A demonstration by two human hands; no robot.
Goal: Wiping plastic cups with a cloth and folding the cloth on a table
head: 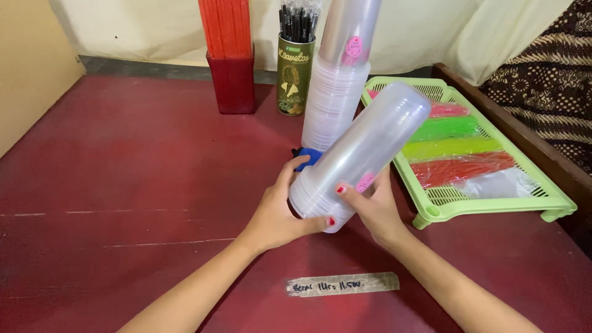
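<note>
Fingers (pixel 336 190) round sleeved cup stack (pixel 361 157) — pink sticker (pixel 365 182).

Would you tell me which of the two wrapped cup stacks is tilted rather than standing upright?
The stack held in both hands, leaning right; the taller stack behind stands upright on the table.

We lose the tops of the upright cup stack (pixel 338 92) and the red straws (pixel 226 28) at the upper edge. The tilted cup sleeve (pixel 364 154) hides most of a blue object (pixel 310 154). Both forearms run off the bottom edge.
</note>
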